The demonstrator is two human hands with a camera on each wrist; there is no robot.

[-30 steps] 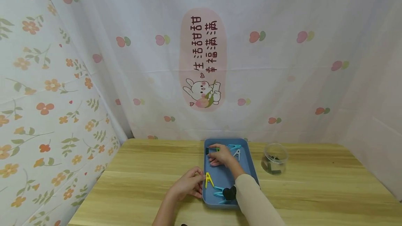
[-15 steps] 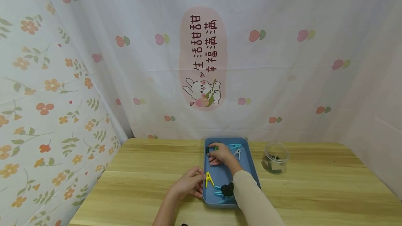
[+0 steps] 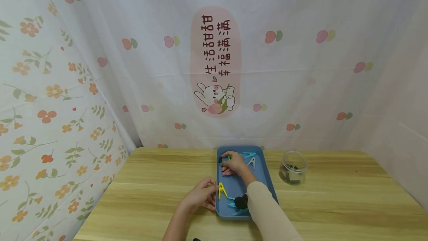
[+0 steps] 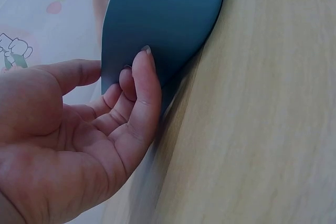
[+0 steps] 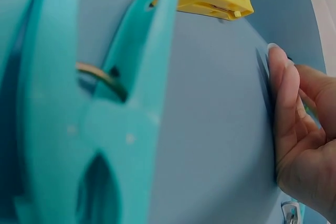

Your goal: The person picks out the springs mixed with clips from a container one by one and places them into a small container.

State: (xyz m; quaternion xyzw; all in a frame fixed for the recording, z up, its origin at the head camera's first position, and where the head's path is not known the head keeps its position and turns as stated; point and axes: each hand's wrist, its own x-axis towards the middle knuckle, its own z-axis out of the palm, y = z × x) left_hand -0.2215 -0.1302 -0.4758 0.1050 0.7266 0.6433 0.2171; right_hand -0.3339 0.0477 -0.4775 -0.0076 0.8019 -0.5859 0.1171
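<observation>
On the table lies a blue tray [image 3: 235,187] holding several clothespins. My left hand [image 3: 200,195] grips its left side, thumb at the rim and bent fingers against the outer wall [image 4: 163,14]. Close to that thumb rests a yellow clothespin [image 3: 222,190]. My right hand [image 3: 234,163] reaches over the tray to its far left corner, where thumb and index finger pinch a small dark green block [image 3: 220,160]. A green clothespin [image 3: 229,157] is partly hidden behind this hand. Turquoise clothespins [image 5: 121,103] lie under the right wrist.
To the right of the tray stands a clear round jar [image 3: 292,168] with several dark green pieces inside. A light blue clothespin [image 3: 249,154] and a white clothespin [image 3: 252,163] lie near the tray's far right corner. A printed curtain [image 3: 301,96] hangs behind the table.
Both hands stay nearly where they were. The right wrist and sleeve have shifted slightly to the left; the clothespins and the jar have not moved.
</observation>
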